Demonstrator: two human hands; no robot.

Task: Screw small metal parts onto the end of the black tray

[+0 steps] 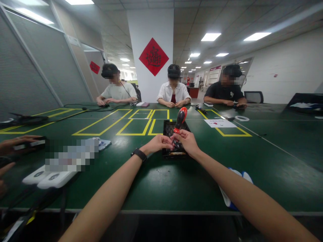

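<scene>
Upright, slightly tilted, a screwdriver (180, 120) with a red and black handle rises from the fingers of my right hand (186, 141), which grip it low, near the shaft. My left hand (161, 143) wears a dark wristband and has its fingers pinched together close to the screwdriver's lower end. What that pinch holds, if anything, is too small to make out. Both hands are over a black open case (176, 156) with small parts inside, partly hidden by my fingers.
White devices (54, 178) with cables lie at left, near another person's hands (20, 144). A blue and white item (230, 198) lies under my right forearm. A paper sheet (219, 123) and tape roll (241, 118) lie farther right. Three people sit opposite.
</scene>
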